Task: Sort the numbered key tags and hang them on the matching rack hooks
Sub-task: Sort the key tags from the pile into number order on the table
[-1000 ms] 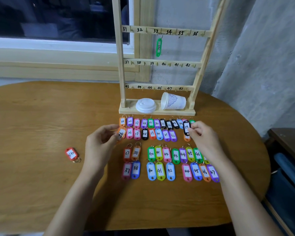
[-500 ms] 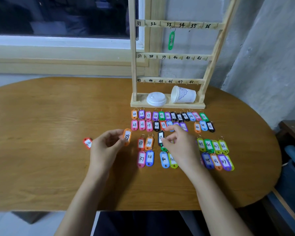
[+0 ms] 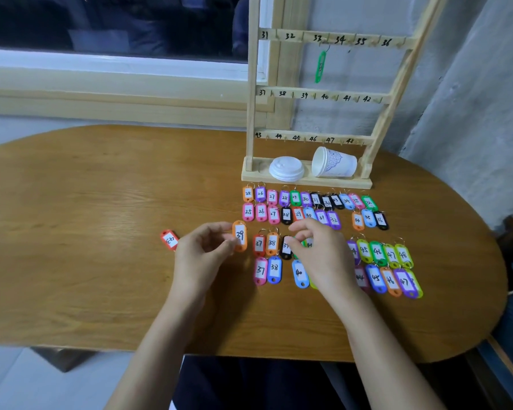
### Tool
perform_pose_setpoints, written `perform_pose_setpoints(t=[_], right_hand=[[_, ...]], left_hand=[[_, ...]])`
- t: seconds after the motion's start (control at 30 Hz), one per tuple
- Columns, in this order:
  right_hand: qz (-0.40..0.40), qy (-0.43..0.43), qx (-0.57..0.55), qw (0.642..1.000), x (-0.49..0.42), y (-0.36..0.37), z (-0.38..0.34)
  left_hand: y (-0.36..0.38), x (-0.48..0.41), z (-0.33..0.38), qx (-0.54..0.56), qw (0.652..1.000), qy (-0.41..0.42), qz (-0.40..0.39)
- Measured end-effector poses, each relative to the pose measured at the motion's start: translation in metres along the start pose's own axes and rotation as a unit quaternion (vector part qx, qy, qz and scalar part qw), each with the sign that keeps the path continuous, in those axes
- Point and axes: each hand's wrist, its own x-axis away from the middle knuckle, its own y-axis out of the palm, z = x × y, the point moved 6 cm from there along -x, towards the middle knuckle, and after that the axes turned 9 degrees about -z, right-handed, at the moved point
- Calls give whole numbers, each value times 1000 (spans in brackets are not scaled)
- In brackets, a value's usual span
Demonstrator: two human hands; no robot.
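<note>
On the table, a lone red tag lies leftmost, the left hand pinches orange tag 39 upright, and the right hand, fingers loosely parted, touches black tag 39 among the rows below the rack.

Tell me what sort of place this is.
Probably a plain indoor workroom: a wooden table against a window and bare concrete wall, with a numbered key rack and rows of tags.

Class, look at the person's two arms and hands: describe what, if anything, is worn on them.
Both forearms are bare; no sleeves show. The left hand and right hand wear no gloves, and no rings, watch or bracelets are visible on them.
</note>
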Motion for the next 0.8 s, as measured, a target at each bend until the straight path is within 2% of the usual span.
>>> perform_pose_setpoints(t=[0.13,0.37,0.43,0.57,0.7,0.8], right_hand=[[-38,-52,-147,987,6,14,-13],[-67,-72,-185,978,13,26,-24],[-60,-68,-188,978,15,23,-22],[-31,-38,-205,978,17,11,-5],[-19,-16,-205,979,22,2,9],[-22,-5,-193,981,28,2,14]], left_hand=[[9,3,6,-19,1000,7,-11],[16,6,9,-69,996,18,-50],[10,4,11,-117,992,34,-37],[-20,0,23,-315,941,106,54],[-58,-8,17,-385,911,90,117],[-70,-12,12,-421,896,81,115]])
